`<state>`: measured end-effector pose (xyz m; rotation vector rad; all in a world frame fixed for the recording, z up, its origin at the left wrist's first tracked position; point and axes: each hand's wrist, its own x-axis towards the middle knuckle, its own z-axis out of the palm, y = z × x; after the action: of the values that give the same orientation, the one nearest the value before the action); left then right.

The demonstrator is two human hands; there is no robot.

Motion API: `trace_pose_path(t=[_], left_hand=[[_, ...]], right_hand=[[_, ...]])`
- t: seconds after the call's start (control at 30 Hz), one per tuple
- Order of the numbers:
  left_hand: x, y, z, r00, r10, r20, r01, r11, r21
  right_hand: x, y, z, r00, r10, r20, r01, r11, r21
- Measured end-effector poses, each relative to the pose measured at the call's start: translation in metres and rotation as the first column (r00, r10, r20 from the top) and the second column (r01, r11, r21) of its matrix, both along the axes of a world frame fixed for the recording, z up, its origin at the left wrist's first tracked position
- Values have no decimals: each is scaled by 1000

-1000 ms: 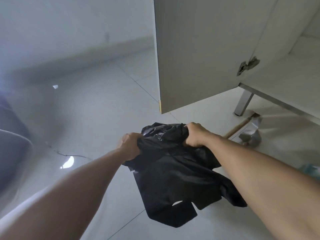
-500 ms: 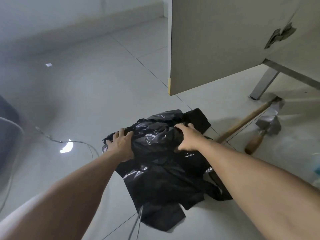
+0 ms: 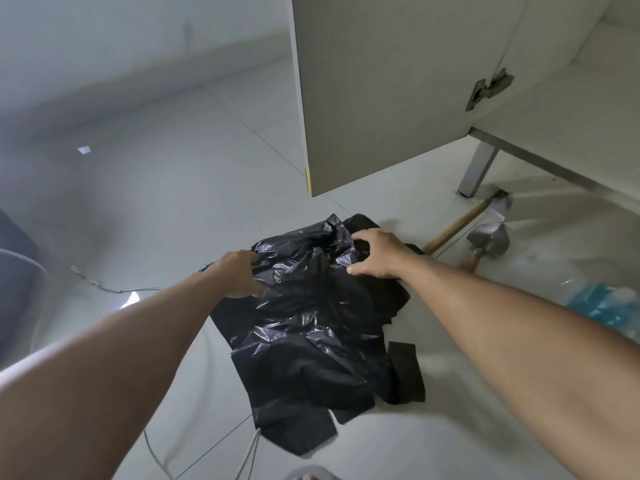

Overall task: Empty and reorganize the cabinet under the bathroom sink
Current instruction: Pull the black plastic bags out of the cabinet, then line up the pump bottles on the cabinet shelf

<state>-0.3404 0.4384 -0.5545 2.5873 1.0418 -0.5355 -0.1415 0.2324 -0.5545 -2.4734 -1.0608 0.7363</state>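
Black crinkled plastic bag [image 3: 311,341] on floor, left hand [image 3: 235,275] pinching it, right hand [image 3: 377,254] loosely curled above.

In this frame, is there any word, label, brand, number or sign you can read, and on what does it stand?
None: no readable text shows.
Black plastic bag: plain, no print.
Cabinet door: blank.
Blue packet at right: too blurred to tell.
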Motion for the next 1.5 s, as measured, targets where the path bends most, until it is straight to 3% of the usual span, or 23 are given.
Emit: trace_pose_path(t=[0.37, 0.57, 0.7, 0.97, 1.13, 1.27, 1.37, 1.5], left_hand=[[93, -103, 96, 950, -313, 10, 312, 949, 52], [156, -178, 110, 890, -456, -7, 455, 890, -13], [198, -220, 109, 851, -525, 24, 525, 847, -83], [274, -311, 84, 656, -754, 12, 751, 651, -113], [313, -366, 54, 588, -807, 58, 804, 575, -152], [344, -423, 44, 452, -891, 43, 884, 442, -152], [367, -466, 38, 361, -929, 87, 921, 340, -191], [384, -524, 35, 233, -961, 147, 950, 192, -245]], right_hand=[[46, -130, 82, 976, -214, 46, 216, 976, -40], [68, -227, 104, 931, -364, 6, 364, 931, 6], [80, -278, 102, 892, -447, 65, 452, 886, -107], [92, -383, 84, 701, -713, -13, 706, 696, -130], [88, -437, 76, 558, -826, -84, 818, 564, -110], [89, -485, 69, 428, -902, -55, 894, 431, -119], [86, -516, 68, 280, -952, -121, 909, 304, -285], [67, -562, 72, 153, -988, -6, 944, 148, -295]])
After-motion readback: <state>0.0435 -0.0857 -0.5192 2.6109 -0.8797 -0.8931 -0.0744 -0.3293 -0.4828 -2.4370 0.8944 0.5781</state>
